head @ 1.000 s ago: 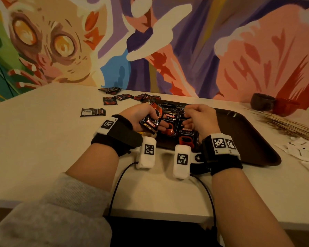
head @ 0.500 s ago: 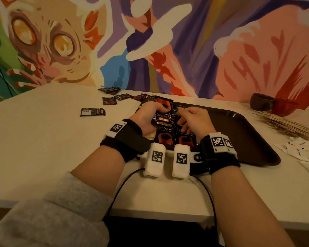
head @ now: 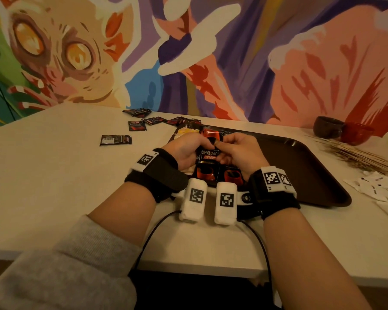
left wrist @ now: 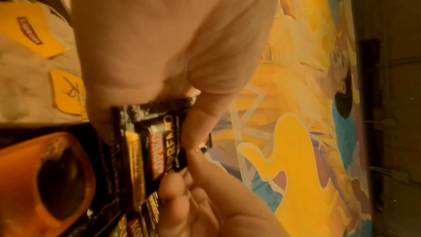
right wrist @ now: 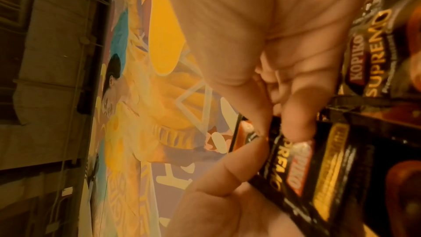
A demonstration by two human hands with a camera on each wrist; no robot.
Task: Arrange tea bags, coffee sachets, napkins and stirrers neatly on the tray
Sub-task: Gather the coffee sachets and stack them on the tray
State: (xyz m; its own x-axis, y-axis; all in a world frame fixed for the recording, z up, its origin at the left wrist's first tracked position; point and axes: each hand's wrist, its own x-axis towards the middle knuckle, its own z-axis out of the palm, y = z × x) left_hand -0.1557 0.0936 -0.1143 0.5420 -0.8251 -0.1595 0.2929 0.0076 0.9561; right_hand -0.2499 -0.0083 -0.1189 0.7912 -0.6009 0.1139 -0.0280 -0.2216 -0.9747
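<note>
Hands now closer together — coffee sachet (head: 207, 153) pinched between both hands' fingers (head: 211, 145)

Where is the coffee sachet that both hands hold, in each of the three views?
Head: the coffee sachet is at centre, above the tray, between both hands.
Left wrist: the sachet is left of centre, under the thumb.
Right wrist: it is at lower right, below the fingers.
Shared landmark: its red KOPIKO label.
</note>
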